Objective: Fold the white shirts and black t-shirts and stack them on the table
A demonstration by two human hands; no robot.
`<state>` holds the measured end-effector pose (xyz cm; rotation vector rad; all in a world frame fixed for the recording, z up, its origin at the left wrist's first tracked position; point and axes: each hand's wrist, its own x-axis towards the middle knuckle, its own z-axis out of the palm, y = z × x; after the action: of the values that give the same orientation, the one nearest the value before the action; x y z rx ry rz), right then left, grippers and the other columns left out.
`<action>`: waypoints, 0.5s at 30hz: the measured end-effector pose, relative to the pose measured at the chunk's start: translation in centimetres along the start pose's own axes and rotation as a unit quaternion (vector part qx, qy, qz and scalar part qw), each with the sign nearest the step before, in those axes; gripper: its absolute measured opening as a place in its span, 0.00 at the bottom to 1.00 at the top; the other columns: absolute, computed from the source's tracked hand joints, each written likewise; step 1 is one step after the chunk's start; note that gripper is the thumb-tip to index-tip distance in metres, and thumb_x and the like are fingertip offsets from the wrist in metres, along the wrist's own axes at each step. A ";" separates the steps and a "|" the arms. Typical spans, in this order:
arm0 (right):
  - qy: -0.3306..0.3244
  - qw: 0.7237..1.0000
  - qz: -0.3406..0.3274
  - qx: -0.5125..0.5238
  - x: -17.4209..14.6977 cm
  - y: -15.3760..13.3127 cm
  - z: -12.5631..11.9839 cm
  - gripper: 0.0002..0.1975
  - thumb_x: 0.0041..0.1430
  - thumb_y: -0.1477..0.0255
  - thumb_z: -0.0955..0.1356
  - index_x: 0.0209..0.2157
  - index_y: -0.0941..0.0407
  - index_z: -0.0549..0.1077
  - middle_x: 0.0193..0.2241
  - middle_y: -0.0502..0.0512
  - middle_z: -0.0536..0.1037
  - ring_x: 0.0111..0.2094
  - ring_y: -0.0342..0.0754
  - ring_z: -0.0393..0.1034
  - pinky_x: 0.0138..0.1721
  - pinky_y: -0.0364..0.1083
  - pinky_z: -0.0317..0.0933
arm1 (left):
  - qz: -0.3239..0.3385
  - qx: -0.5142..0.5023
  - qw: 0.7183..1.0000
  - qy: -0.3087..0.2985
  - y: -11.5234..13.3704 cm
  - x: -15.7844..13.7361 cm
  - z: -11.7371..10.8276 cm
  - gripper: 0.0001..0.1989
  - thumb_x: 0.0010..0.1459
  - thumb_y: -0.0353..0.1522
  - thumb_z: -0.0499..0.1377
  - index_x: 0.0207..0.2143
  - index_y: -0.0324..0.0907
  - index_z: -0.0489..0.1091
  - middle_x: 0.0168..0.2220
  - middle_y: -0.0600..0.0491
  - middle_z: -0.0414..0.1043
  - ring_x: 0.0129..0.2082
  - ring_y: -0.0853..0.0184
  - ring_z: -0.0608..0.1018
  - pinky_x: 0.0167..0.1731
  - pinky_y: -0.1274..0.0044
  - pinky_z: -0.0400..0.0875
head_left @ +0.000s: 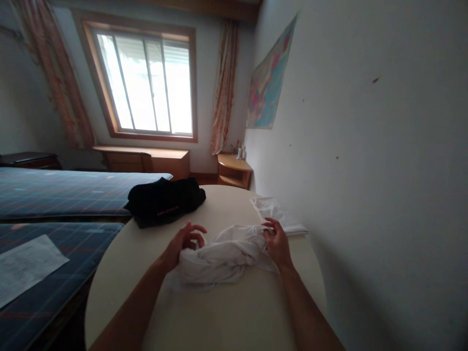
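A crumpled, thin white garment (223,258) lies bunched on the round cream table (234,312) in front of me; its exact kind is hidden by the folds. My left hand (185,243) is at its left end, fingers bent and apart, palm side against or close beside the fabric. At the right end, my right hand (277,244) pinches the upper edge of the garment between thumb and fingers. Just beyond my right hand lies another white cloth (280,214), flatter, near the wall. A folded black garment (166,200) with small reddish lettering sits at the table's far left.
To the left are two blue plaid mattresses (73,192), with a printed paper sheet (31,265) on the nearer one. A white wall (365,195) with a map (270,83) runs along the right. A corner shelf (234,163) and a low wooden desk (168,156) stand farther back.
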<state>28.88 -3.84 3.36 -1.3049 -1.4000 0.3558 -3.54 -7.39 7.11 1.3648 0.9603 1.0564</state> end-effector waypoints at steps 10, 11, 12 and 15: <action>-0.049 0.995 0.013 -0.090 -0.3 0.1 0.4 0.14 0.56 0.61 0.61 0.29 0.55 0.72 0.26 0.53 0.76 0.29 0.49 0.66 0.33 0.45 0.59 | 0.104 0.333 0.936 -0.039 -2.6 0.5 3.2 0.25 0.51 0.43 0.65 0.52 0.47 0.71 0.45 0.51 0.75 0.40 0.65 0.76 0.41 0.75 0.69; -0.055 0.994 0.004 -0.093 -0.4 0.1 0.5 0.14 0.56 0.61 0.60 0.26 0.54 0.70 0.23 0.51 0.74 0.27 0.48 0.64 0.31 0.45 0.57 | 0.084 0.348 0.931 -0.072 -2.8 0.4 3.4 0.27 0.50 0.43 0.65 0.53 0.48 0.71 0.45 0.52 0.76 0.38 0.65 0.76 0.41 0.75 0.69; -0.060 0.994 -0.003 -0.091 -0.4 0.1 0.5 0.15 0.57 0.61 0.59 0.23 0.54 0.67 0.21 0.50 0.72 0.26 0.47 0.62 0.30 0.44 0.55 | 0.066 0.357 0.927 -0.095 -3.1 0.3 3.6 0.29 0.50 0.44 0.65 0.54 0.48 0.70 0.44 0.53 0.76 0.37 0.65 0.77 0.40 0.76 0.69; -0.089 0.994 -0.005 -0.062 -0.6 0.1 0.7 0.18 0.60 0.62 0.56 0.20 0.53 0.63 0.18 0.48 0.67 0.24 0.46 0.60 0.27 0.44 0.52 | 0.037 0.376 0.918 -0.118 -3.3 0.1 3.9 0.32 0.52 0.45 0.63 0.59 0.48 0.66 0.40 0.54 0.78 0.36 0.65 0.77 0.38 0.77 0.68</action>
<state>28.24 -4.01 2.75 -1.3939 -1.5978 0.3920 0.27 -8.16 3.81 2.1132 1.1933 0.5509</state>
